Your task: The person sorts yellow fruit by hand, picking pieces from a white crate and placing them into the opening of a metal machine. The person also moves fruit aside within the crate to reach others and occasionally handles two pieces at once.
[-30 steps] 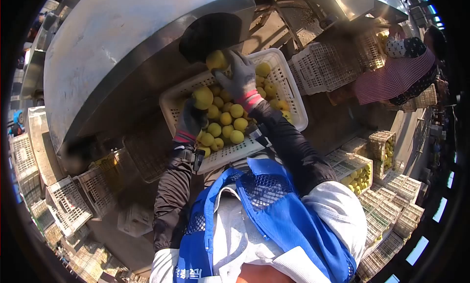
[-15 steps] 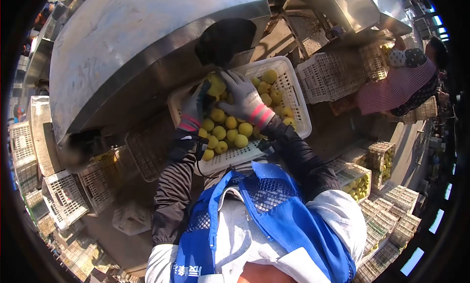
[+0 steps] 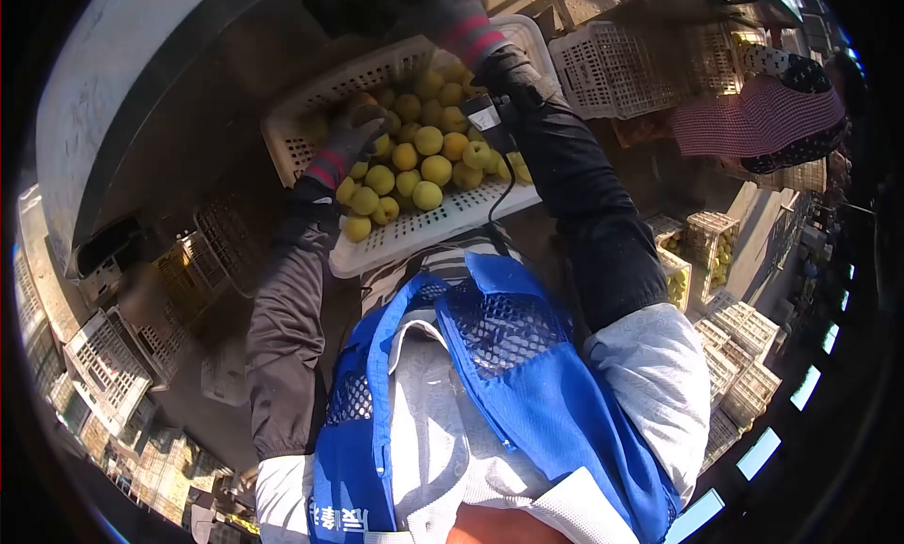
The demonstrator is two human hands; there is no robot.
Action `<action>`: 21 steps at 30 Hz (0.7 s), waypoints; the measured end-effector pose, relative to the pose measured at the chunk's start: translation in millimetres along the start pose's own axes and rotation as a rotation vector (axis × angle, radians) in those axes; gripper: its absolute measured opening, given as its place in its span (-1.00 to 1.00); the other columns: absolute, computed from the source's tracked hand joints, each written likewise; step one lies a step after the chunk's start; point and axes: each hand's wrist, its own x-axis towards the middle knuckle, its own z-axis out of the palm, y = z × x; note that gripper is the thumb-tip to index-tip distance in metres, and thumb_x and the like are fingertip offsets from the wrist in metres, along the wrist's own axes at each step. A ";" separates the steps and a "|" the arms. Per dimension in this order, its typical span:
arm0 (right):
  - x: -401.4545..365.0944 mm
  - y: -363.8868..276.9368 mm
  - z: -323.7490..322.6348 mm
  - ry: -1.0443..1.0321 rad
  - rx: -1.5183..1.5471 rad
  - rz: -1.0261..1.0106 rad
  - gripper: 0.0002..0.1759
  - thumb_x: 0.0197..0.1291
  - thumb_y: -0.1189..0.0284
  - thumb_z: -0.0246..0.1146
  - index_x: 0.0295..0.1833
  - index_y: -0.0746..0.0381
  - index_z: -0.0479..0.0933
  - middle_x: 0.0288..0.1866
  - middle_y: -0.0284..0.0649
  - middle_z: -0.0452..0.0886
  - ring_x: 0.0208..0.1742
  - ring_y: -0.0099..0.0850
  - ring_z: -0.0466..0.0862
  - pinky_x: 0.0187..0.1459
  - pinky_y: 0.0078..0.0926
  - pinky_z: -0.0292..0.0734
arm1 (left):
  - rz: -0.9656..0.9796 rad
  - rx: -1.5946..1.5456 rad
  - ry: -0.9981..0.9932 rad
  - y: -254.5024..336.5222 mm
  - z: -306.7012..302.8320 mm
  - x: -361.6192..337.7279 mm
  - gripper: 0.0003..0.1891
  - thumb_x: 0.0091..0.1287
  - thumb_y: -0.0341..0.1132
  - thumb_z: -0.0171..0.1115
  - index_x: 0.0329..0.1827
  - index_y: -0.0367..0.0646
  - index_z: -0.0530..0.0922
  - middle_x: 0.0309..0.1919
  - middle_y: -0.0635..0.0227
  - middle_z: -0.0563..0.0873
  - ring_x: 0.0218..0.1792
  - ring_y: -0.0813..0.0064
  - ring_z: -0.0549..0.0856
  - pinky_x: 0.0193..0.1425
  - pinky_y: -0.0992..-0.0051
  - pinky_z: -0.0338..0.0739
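Note:
A white plastic crate (image 3: 424, 226) in front of me holds many round yellow-green fruits (image 3: 428, 141). My left hand (image 3: 350, 141), in a grey glove with a pink-striped cuff, lies over the fruits at the crate's left side. Its fingers reach across the fruits and look apart, though shadow dims them. My right hand (image 3: 452, 5), gloved alike, is stretched beyond the crate's far rim, by a dark opening (image 3: 353, 2) under the metal machine. Deep shadow and blur hide its fingers and anything in them. A small device with a white label (image 3: 486, 118) sits at my right wrist, with a cable hanging from it.
A large metal machine housing (image 3: 141, 64) rises at left and ahead. White crates (image 3: 621, 68) stand at right, near a person in a checked garment (image 3: 758, 120). More crates are stacked at lower right (image 3: 739, 327) and lower left (image 3: 105, 360).
Both hands were together over the crate around a larger yellow-green thing. My right hand has since moved up toward the dark opening, and my left down among the fruits. The view has shifted.

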 end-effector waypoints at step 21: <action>-235.9 47.1 -49.1 -0.073 0.758 0.664 -0.24 0.04 0.29 0.53 0.37 0.26 0.46 0.26 -0.13 0.60 0.24 -0.35 0.63 0.30 -0.38 0.52 | 0.206 0.743 -0.164 -101.6 172.9 65.0 -0.31 0.22 -0.11 0.38 0.47 0.07 0.42 0.36 0.02 0.45 0.38 0.08 0.48 0.46 0.21 0.39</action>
